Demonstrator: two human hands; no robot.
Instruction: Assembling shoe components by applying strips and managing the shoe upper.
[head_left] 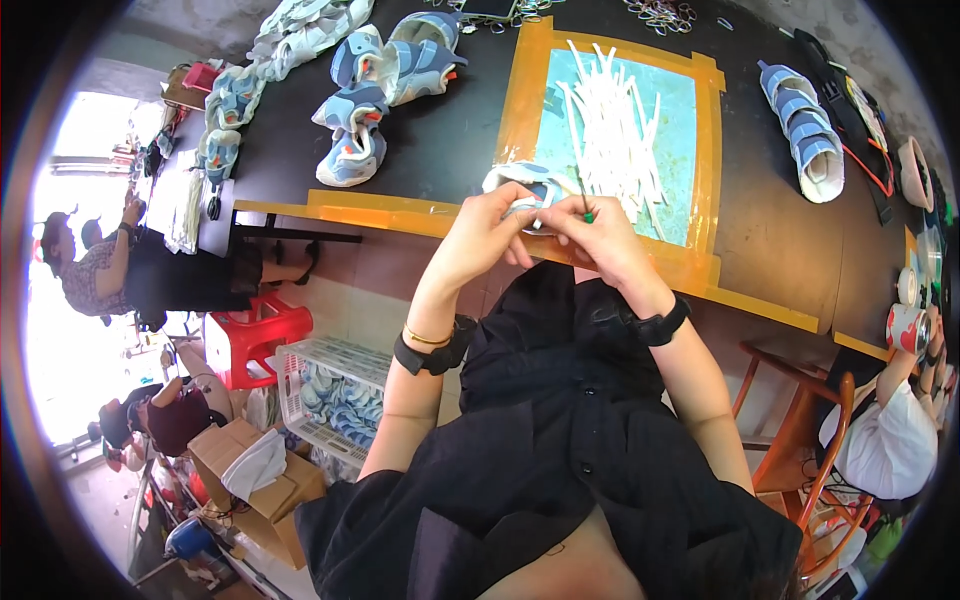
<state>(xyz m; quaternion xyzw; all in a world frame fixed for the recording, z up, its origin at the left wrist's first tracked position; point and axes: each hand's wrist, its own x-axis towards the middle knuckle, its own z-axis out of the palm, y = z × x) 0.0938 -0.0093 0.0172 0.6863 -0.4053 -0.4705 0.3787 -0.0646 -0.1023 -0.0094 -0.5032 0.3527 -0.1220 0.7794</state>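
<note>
At the table's near edge, my left hand (pixel 488 230) is closed on a small blue-and-white shoe upper (pixel 535 178), thumb and fingers pinching its edge. Close against it, my right hand (pixel 603 238) is closed around a thin tool with a green end (pixel 588 217); its tip is too small to make out. Both hands' fingertips meet at the upper, partly hiding it. Just beyond them, a loose pile of white strips (pixel 612 130) lies on a blue-green mat (pixel 675 110) bordered by orange tape.
Sewn shoe uppers (pixel 352 115) are heaped at the left, and a row of uppers (pixel 803 130) lies at the right. Small rings (pixel 660 15) are scattered at the far edge. Below left stand a crate of uppers (pixel 340 400) and a red stool (pixel 262 340). Other people sit at both sides.
</note>
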